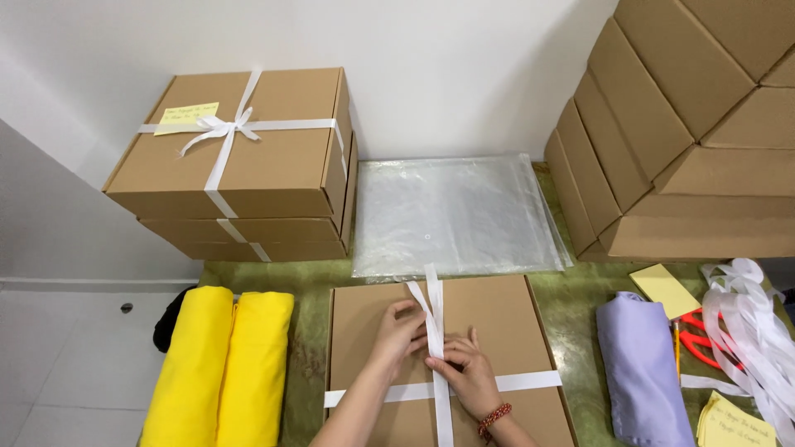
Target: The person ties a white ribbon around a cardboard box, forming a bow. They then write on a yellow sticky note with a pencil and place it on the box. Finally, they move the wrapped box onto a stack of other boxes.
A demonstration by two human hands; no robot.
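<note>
Head view looked down on a flat cardboard box (497, 331) lying at the near edge of the bench (571, 302), which was covered in green cloth. A white ribbon (439, 397) crossed the box lid both ways. The left hand (399, 331) and the right hand (464, 372) met at the crossing. Fingers of the left hand pinched one ribbon strand just left of the crossing, and fingers of the right hand pressed down on the ribbon where the bands met, closed on it. Two loose ribbon ends ran up from the hands toward the far edge of the box. A red beaded bracelet (493, 419) sat on the right wrist.

Two yellow fabric rolls (219, 364) lay side by side at the left edge of the bench. A lilac fabric roll (642, 368) lay to the right of the box, with red scissors (700, 339), a heap of white ribbon (758, 331) and yellow notes (665, 290) nearer the right edge. Clear plastic bags (455, 215) lay flat at the far edge. A stack of ribbon-tied boxes (240, 165) stood in the far left corner, and a pile of plain boxes (687, 132) in the far right corner.
</note>
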